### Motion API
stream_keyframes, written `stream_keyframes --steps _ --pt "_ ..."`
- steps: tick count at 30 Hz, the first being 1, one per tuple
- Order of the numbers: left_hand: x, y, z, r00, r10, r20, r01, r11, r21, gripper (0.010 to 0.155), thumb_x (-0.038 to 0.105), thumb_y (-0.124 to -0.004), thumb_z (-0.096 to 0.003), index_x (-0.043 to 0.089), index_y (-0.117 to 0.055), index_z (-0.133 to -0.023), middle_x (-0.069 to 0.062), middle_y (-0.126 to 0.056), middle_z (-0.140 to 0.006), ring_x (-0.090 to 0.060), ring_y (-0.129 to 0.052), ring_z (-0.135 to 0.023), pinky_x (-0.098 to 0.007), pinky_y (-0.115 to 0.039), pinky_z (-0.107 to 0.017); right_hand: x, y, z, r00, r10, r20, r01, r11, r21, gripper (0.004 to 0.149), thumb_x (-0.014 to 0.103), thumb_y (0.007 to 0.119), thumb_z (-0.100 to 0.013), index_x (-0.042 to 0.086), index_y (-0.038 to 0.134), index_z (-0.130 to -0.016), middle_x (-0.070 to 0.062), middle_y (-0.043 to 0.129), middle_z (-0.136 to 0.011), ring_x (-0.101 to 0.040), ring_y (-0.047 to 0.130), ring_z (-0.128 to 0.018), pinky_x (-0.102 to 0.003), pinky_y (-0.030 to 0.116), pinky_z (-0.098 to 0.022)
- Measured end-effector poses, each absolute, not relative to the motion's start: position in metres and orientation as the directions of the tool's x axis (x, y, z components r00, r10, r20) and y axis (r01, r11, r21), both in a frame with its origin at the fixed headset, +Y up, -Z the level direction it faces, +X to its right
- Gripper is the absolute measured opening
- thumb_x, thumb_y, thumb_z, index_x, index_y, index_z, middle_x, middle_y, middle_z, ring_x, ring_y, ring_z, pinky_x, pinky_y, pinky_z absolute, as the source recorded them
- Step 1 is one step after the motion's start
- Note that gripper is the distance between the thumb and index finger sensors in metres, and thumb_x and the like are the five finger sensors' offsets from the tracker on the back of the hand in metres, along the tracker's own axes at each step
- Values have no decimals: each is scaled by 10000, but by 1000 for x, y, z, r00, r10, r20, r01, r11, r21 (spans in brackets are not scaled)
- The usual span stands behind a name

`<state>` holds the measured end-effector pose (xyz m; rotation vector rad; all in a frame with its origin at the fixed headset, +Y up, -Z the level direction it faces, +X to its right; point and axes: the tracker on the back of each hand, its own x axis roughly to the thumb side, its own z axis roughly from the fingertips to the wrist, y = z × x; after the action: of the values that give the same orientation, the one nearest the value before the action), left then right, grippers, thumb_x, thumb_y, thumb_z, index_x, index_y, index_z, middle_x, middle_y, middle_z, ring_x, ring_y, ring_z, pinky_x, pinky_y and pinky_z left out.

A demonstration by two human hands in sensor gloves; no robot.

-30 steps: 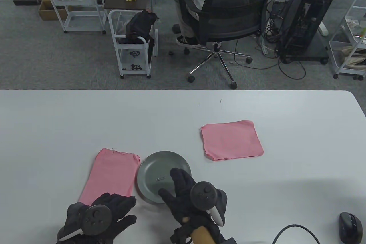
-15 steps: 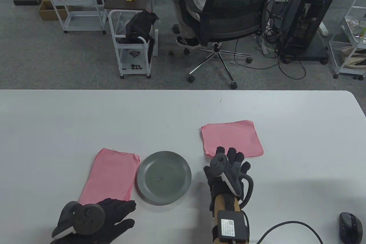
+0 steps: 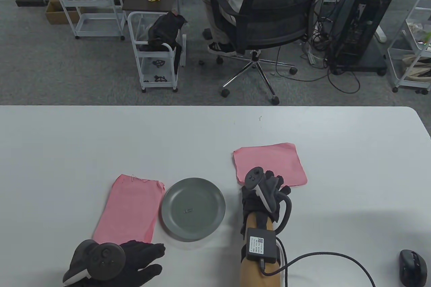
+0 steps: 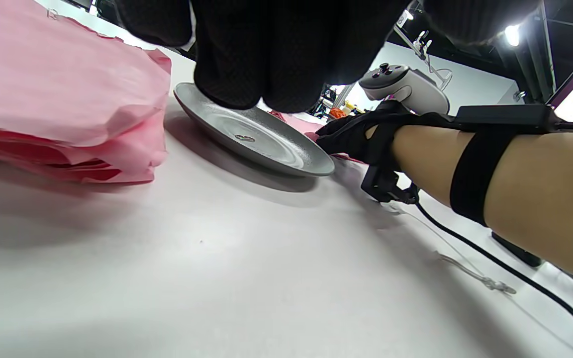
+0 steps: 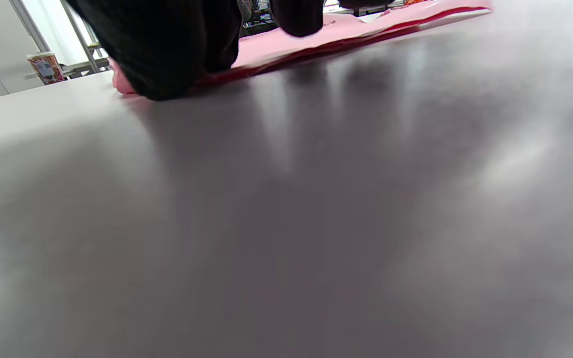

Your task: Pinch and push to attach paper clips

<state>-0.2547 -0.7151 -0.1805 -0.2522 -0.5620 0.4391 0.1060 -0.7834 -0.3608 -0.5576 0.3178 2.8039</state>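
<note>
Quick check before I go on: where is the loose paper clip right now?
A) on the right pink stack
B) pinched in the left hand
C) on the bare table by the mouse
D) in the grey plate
D: the paper clip lies loose near the middle of the grey plate, untouched by either hand; the left wrist view shows it there too.

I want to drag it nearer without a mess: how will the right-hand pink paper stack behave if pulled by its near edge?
The right-hand pink paper stack looks thin and floppy, so it will probably bend. Its loose layers may fan apart. On the smooth white table it should slide easily under the right hand.
</note>
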Motion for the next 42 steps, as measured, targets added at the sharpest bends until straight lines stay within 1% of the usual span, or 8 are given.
stream_keyframes --steps 5,11,18,26,30,35,39,42 --pt "-259 -719 -184 761 478 439 -342 870 -354 662 645 -683 -440 268 -787 -974 -14 -918 -922 -297 -937 -864 -548 -682 -705 104 -770 -348 -909 264 -322 -293 -955 45 410 405 756 -503 258 699 -882 -87 589 -1061 -428 611 -995 -674 425 -728" --pt "-265 -725 -190 753 514 411 -373 848 -376 664 645 -682 -442 268 -776 -980 -12 -910 -927 -294 -932 -868 -547 -680 -707 119 -708 -313 -665 740 -98 -738 -672 -68 421 433 726 -531 225 673 -893 -89 633 -1033 -400 715 -944 -609 524 -734" --pt "-274 -731 -197 694 629 351 -501 772 -392 760 658 -694 -437 271 -560 -1077 -11 -723 -1057 -299 -812 -964 -558 -614 -742 95 -658 -260 -275 942 194 -938 -307 159 414 434 718 -545 201 695 -887 -107 689 -998 -388 818 -864 -586 596 -708" --pt "-296 -730 -202 456 832 316 -731 553 -400 1051 714 -752 -380 240 -156 -1104 -51 -301 -1168 -356 -431 -1128 -607 -423 -800 46 -656 -220 46 979 198 -855 -64 514 412 433 702 -558 182 708 -884 -123 699 -989 -393 833 -839 -591 605 -695" --pt "-300 -733 -207 253 923 289 -794 369 -483 1015 671 -831 -360 253 -295 -1114 -25 -478 -1147 -298 -644 -1088 -606 -509 -784 39 -664 -213 19 970 243 -851 -112 512 410 431 706 -550 184 715 -877 -119 709 -982 -385 844 -830 -589 613 -691" --pt "-292 -734 -205 258 915 311 -779 387 -493 452 465 -833 -454 350 -841 -891 82 -976 -834 -174 -1021 -789 -541 -692 -715 35 -697 -211 43 978 204 -867 -65 494 519 470 754 -511 177 662 -929 -135 641 -1026 -403 791 -875 -619 577 -693" --pt "-286 -735 -201 294 886 358 -792 436 -427 436 460 -808 -456 343 -853 -874 74 -986 -809 -177 -1030 -760 -522 -708 -703 29 -722 -213 -11 994 106 -700 -84 709 929 575 795 -467 150 253 -1091 -177 352 -1140 -514 516 -1011 -701 394 -723" --pt "-283 -735 -200 324 855 404 -773 486 -408 441 461 -800 -460 341 -840 -882 68 -970 -826 -189 -1011 -780 -532 -695 -707 22 -729 -212 -115 988 103 -725 -154 671 778 484 821 -484 179 412 -1071 -146 504 -1100 -484 584 -986 -681 424 -725"
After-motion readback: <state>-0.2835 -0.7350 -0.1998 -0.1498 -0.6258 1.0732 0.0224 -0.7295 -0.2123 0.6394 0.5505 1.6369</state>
